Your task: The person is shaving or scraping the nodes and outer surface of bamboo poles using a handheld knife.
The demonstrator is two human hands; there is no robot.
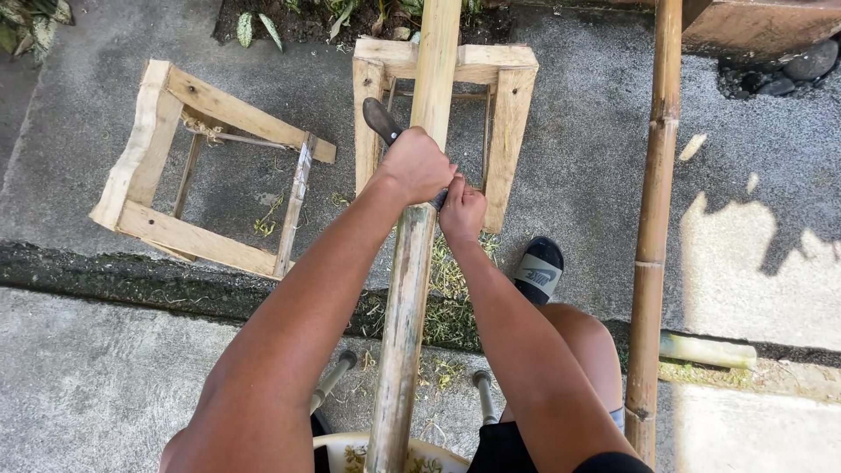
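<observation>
A long pale bamboo pole (412,263) runs from my lap up over a wooden frame stand (508,105). My left hand (419,165) is closed around a knife with a dark handle (381,118) that lies across the pole. On the pole's right side, my right hand (462,210) grips the other end of the knife; the blade itself is hidden under both hands. Green-yellow bamboo shavings (451,280) lie on the ground below the pole.
A second wooden frame (149,149) lies tilted at the left. Another brown bamboo pole (655,219) runs along the right. My foot in a black sandal (538,267) rests on the concrete. A chair's edge (350,447) and metal legs show below. Plants and stones line the top.
</observation>
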